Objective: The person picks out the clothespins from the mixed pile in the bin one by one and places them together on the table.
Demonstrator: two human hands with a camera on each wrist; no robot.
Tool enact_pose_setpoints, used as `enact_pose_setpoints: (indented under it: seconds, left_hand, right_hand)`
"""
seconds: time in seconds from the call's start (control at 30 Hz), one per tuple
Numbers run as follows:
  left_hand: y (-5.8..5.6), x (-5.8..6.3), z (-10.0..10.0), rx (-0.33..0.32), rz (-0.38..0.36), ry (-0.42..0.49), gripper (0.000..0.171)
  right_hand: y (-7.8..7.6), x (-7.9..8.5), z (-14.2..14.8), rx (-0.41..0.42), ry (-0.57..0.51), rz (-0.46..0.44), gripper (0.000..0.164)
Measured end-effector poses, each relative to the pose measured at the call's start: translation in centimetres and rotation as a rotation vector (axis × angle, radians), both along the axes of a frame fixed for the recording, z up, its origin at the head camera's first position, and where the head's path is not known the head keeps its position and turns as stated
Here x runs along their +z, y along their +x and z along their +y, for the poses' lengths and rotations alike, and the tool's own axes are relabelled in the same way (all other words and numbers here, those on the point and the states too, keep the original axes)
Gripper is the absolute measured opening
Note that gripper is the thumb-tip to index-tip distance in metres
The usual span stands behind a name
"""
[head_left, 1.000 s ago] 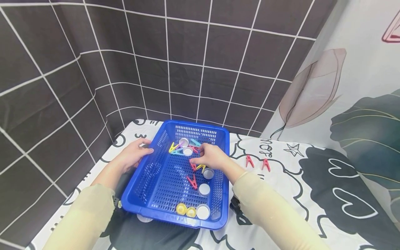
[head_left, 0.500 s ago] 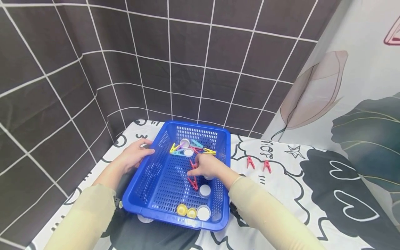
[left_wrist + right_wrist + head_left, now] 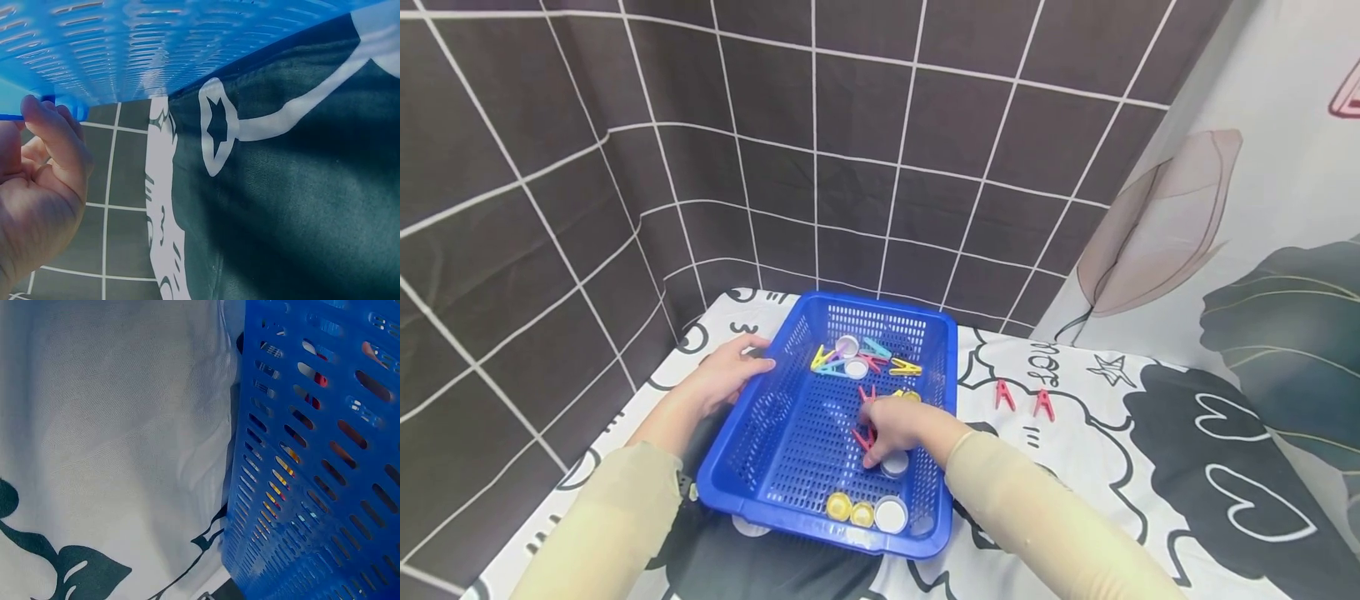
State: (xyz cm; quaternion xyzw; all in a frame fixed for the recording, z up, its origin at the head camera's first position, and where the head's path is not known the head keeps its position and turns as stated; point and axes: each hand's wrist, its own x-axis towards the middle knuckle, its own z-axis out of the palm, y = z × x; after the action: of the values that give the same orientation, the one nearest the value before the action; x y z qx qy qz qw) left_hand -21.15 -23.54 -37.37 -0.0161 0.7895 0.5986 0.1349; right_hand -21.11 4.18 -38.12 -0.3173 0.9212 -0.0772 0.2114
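In the head view my left hand (image 3: 730, 371) holds the left rim of a blue plastic basket (image 3: 820, 533), its thumb over the edge. The left wrist view shows the fingers (image 3: 59, 134) curled at that rim. Inside the basket, my right hand (image 3: 895, 423) reaches down near the right side. Its thumb and fingers stand apart around a red clothespin (image 3: 860, 440), and a second red clothespin (image 3: 867, 393) shows just beyond. A white cap (image 3: 895, 464) lies beside the thumb, partly covered. Behind the hand is a yellow cap (image 3: 912, 396).
Yellow (image 3: 906, 367) and blue (image 3: 831, 368) clothespins lie with white caps (image 3: 856, 367) at the basket's far end. Two small yellow caps (image 3: 838, 506) and a larger white cap (image 3: 891, 514) sit near its front. Two red clothespins (image 3: 1004, 395) lie on the patterned cloth (image 3: 1075, 450) outside.
My right hand has moved from the basket's far part toward its front, over the red clothespin. A yellow clothespin now lies farther back. My left hand stays on the rim.
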Motion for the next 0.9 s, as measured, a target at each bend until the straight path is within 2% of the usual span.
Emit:
enact_pose_setpoints:
  seconds: [0.17, 0.33, 0.47, 0.6, 0.9]
  left_hand:
    - [-0.07, 0.03, 0.12, -0.006, 0.002, 0.009, 0.052]
    - [0.02, -0.04, 0.08, 0.005, -0.005, 0.001, 0.052]
    - [0.07, -0.05, 0.08, 0.003, -0.001, 0.0, 0.052]
    - [0.09, -0.02, 0.09, 0.002, 0.003, 0.002, 0.052]
    - [0.13, -0.14, 0.03, 0.002, 0.007, -0.01, 0.052]
  right_hand:
    - [0.15, -0.25, 0.03, 0.077, 0.082, 0.047, 0.064]
    - [0.21, -0.45, -0.22, 0.087, 0.118, 0.067, 0.061]
    - [0.21, -0.44, -0.29, 0.082, 0.091, 0.081, 0.05]
    - [0.07, -0.35, -0.26, 0.093, 0.062, 0.137, 0.036]
    - [-0.02, -0.03, -0.15, 0.091, -0.028, 0.183, 0.031]
